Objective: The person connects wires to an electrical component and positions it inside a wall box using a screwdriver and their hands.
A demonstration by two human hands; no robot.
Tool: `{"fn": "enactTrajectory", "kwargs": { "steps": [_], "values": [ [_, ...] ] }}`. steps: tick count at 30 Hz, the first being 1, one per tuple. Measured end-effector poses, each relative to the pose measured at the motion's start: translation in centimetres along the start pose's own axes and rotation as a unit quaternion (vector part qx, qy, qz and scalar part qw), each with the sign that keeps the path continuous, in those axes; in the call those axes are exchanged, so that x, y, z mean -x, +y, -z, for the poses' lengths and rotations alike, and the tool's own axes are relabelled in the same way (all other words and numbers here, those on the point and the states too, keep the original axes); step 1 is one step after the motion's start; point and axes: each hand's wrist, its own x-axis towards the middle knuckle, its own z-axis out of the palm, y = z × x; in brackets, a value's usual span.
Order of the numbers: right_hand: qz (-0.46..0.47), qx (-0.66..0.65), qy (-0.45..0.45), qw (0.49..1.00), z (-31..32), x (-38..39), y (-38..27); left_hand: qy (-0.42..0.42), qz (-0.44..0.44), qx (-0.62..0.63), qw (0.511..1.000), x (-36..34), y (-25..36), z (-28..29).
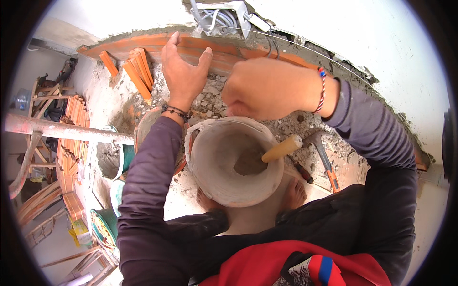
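My left hand (pixel 183 71) is raised with its fingers apart, palm toward the orange terracotta strip (pixel 157 43) along the foot of the wall. Nothing shows in it. To its right my right hand (pixel 260 88) is curled into a fist, back of the hand up; its fingertips are hidden, so any small thing inside cannot be seen. Below both hands stands a cement-crusted bucket (pixel 205 183) between my feet, with a little grey mortar (pixel 250 162) in the bottom. A tool's wooden handle (pixel 284 148) leans out over its right rim.
A claw hammer (pixel 327 159) and a dark-handled tool (pixel 303 172) lie right of the bucket among rubble (pixel 210 97). Orange terracotta pieces (pixel 138 71) stand at left. A string (pixel 310 46) runs along the wall near coiled cables (pixel 222 20). Green buckets (pixel 126 159) and a pole (pixel 71 129) are further left.
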Motion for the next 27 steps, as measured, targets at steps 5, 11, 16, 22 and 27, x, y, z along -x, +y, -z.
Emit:
{"fn": "enactTrajectory", "kwargs": {
  "steps": [5, 11, 16, 22, 27],
  "values": [
    [-0.003, -0.034, -0.063, 0.997, -1.6, -0.7, 0.0, -0.078, -0.045, -0.04, 0.995, -1.4, -0.8, 2.0],
    [-0.001, -0.01, -0.074, 0.997, -1.6, -1.6, 0.3, -0.088, -0.145, -0.112, 0.979, -3.4, -1.8, 2.3],
    [-0.01, 0.02, 0.028, 0.999, 1.5, 0.8, 1.9, 0.008, -0.069, -0.025, 0.997, -4.4, -3.3, -1.0],
    [-0.152, 0.086, 0.247, 0.953, 5.7, 0.2, 4.3, 0.092, -0.046, 0.081, 0.991, -7.1, -2.0, -1.6],
    [-0.253, 0.136, 0.326, 0.9, 5.9, -3.5, 3.5, 0.051, 0.078, 0.19, 0.977, -7.6, -1.1, -1.5]
  ]
}}
